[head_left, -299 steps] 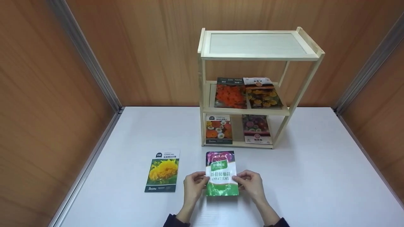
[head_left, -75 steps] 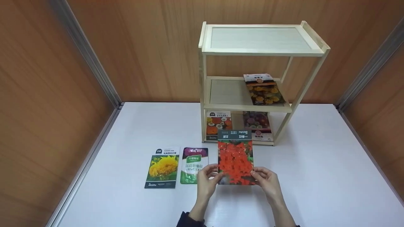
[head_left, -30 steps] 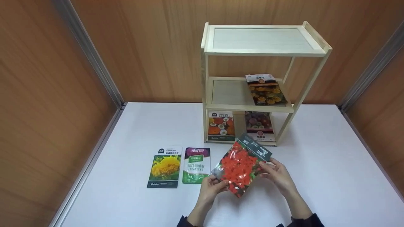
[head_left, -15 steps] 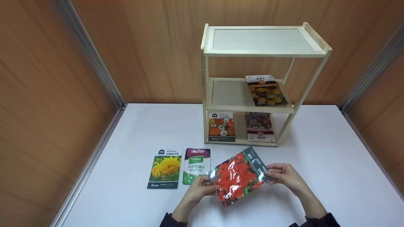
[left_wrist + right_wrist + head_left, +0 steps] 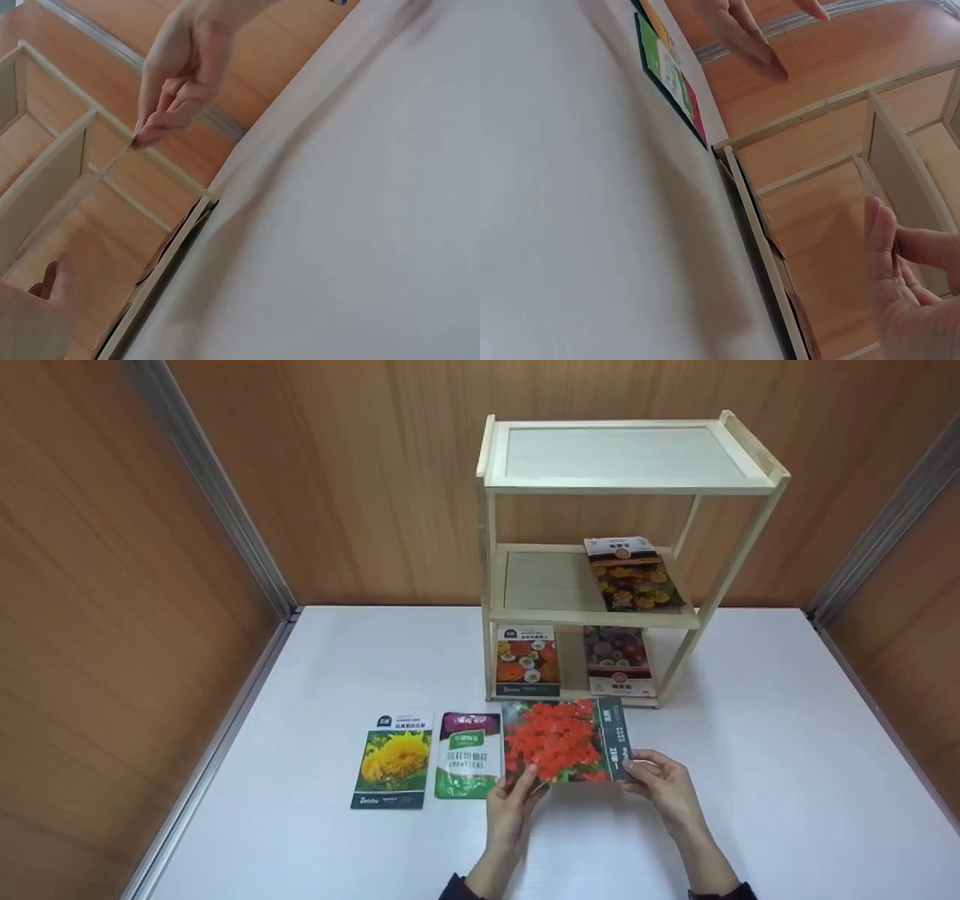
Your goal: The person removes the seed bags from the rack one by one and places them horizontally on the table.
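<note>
A glossy seed packet with red flowers (image 5: 555,739) is held sideways above the table, its dark title band on the right. My right hand (image 5: 667,791) pinches that band's lower corner, and the right wrist view shows the right hand's thumb and fingers (image 5: 915,292) on the packet's edge. My left hand (image 5: 510,814) is at the lower left edge, thumb overlapping the front in the head view. In the right wrist view the left hand (image 5: 742,34) has thumb and fingers spread apart on either side of the thin edge. A green-and-purple impatiens packet (image 5: 468,754) lies just left.
A yellow-flower packet (image 5: 391,761) lies farther left. Behind stands a pale wooden shelf (image 5: 592,619). Its middle level bears a yellow-and-black packet (image 5: 634,575); the bottom level bears an orange-and-white packet (image 5: 527,661) and a purple one (image 5: 617,661). Wood-grain walls (image 5: 360,510) enclose the table.
The impatiens packet went from both hands to the table beside the yellow one. The red packet left the middle shelf and turned clockwise; my left hand shifted from its left corner to its lower edge.
</note>
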